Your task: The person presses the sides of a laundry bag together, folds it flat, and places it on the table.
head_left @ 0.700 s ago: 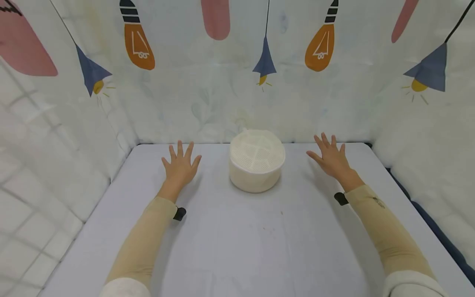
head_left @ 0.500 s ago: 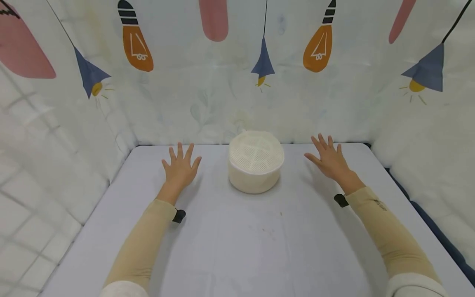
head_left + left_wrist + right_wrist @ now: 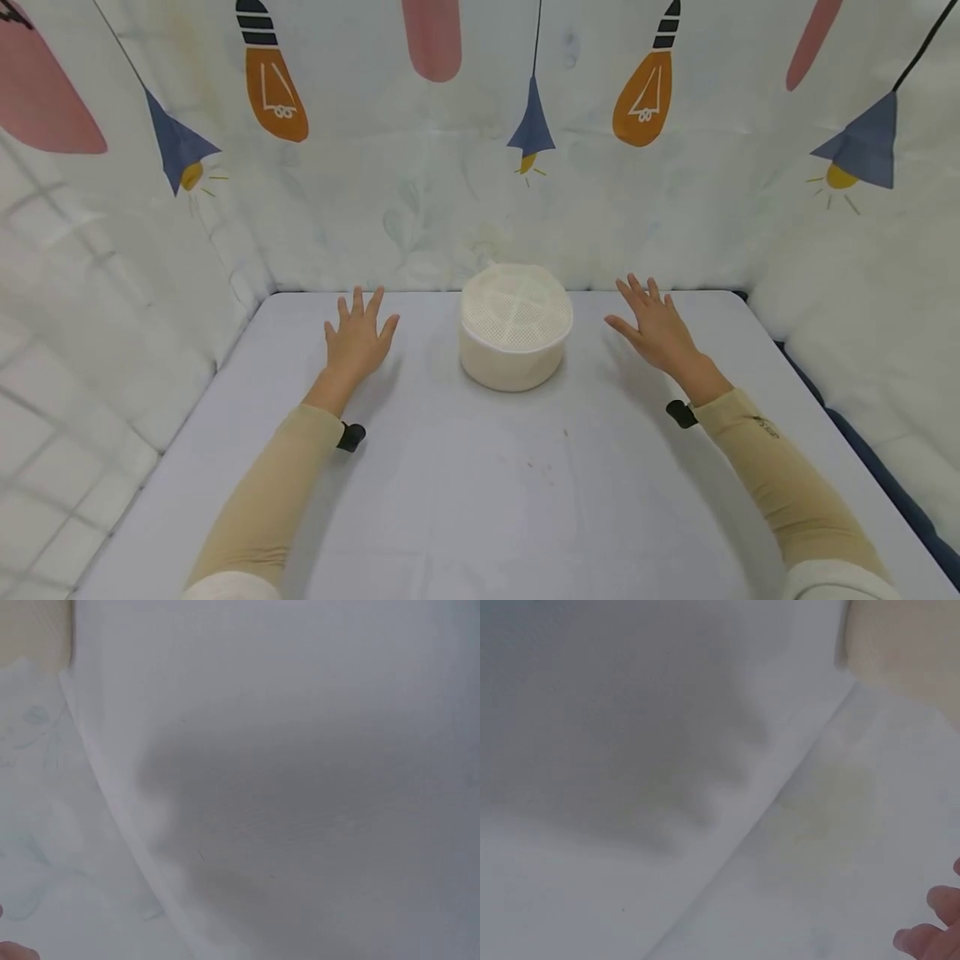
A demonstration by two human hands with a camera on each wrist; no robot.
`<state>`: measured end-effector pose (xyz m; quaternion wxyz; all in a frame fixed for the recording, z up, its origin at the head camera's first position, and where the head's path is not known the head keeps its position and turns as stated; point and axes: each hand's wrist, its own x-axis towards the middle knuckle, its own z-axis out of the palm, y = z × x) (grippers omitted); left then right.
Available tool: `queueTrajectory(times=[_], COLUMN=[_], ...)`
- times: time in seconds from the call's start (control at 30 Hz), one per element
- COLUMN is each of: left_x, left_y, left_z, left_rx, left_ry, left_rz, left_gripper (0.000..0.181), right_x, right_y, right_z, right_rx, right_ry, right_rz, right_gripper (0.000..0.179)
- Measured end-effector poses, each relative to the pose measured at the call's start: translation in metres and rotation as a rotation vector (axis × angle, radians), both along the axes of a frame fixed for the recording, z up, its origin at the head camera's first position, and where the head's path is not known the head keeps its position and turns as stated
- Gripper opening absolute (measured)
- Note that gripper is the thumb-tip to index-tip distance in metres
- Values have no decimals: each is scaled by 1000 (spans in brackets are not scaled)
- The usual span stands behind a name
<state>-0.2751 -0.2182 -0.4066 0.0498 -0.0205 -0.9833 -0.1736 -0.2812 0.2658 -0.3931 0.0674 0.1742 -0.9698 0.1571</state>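
Observation:
A round cream-white plastic strainer-like tub [image 3: 516, 325] with a perforated top stands near the table's far edge in the head view. To its left my left hand [image 3: 356, 343] is held over the table, fingers spread, holding nothing. My right hand [image 3: 660, 333] is on the other side, also with fingers spread and nothing in it. Both hands are apart from the tub, and their shadows fall on the cloth. Part of the tub's side [image 3: 34, 630] enters the left wrist view's top corner. Fingertips [image 3: 922, 937] show at the right wrist view's lower edge.
White cloth covers the table [image 3: 480, 500], with a few small brown specks [image 3: 536, 467] on it. A pale fabric wall [image 3: 360, 208] printed with lamps and bulbs rises right behind the far edge. More fabric closes in both sides.
My right hand has moved a little left, closer to the tub. My left hand has shifted slightly left. The tub stays in place.

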Motion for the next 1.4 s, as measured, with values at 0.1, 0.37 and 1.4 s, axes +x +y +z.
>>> queueTrajectory(times=[0.1, 0.37, 1.4], left_x=[1, 5, 15], left_y=[0, 7, 51], left_z=[1, 1, 23], left_rx=[26, 92, 400], left_ry=[12, 73, 196], left_rz=[3, 3, -97], left_gripper=[68, 64, 55], right_x=[2, 6, 21], right_y=[-3, -11, -47], right_z=[0, 5, 10], right_rx=[1, -16, -197], right_ry=[20, 26, -19], right_rz=[-5, 3, 65], right_gripper=[80, 79, 68])
